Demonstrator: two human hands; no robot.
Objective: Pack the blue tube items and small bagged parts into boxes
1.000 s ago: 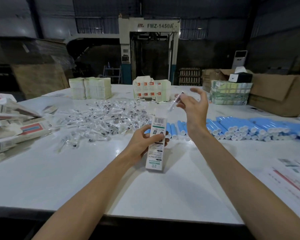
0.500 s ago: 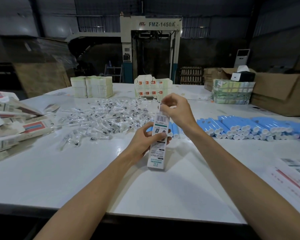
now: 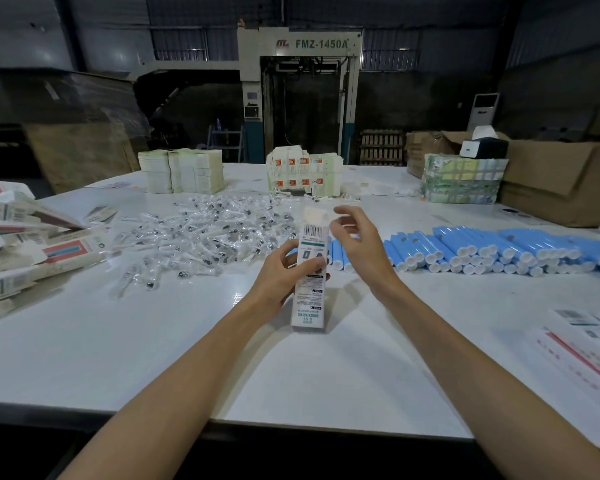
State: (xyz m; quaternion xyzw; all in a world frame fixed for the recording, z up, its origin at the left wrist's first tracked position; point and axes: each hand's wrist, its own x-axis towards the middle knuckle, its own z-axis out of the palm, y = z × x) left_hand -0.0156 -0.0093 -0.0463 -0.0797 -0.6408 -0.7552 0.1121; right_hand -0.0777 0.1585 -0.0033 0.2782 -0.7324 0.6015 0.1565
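Since half a second ago, the right hand [image 3: 357, 241] has come away from the top of the tall white printed carton [image 3: 308, 304] and now hangs just beside it at 2 o'clock, fingers loosely curled and holding nothing; the left hand [image 3: 278, 273] grips the carton's middle, keeping it upright with its base on the white table [image 3: 153, 344] and its top flap raised; light-blue tubes with white caps [image 3: 499, 249] lie in rows at 3 o'clock; small clear bagged parts [image 3: 205, 233] are heaped at 10 o'clock; flattened white cartons [image 3: 32, 247] are piled at 9 o'clock.
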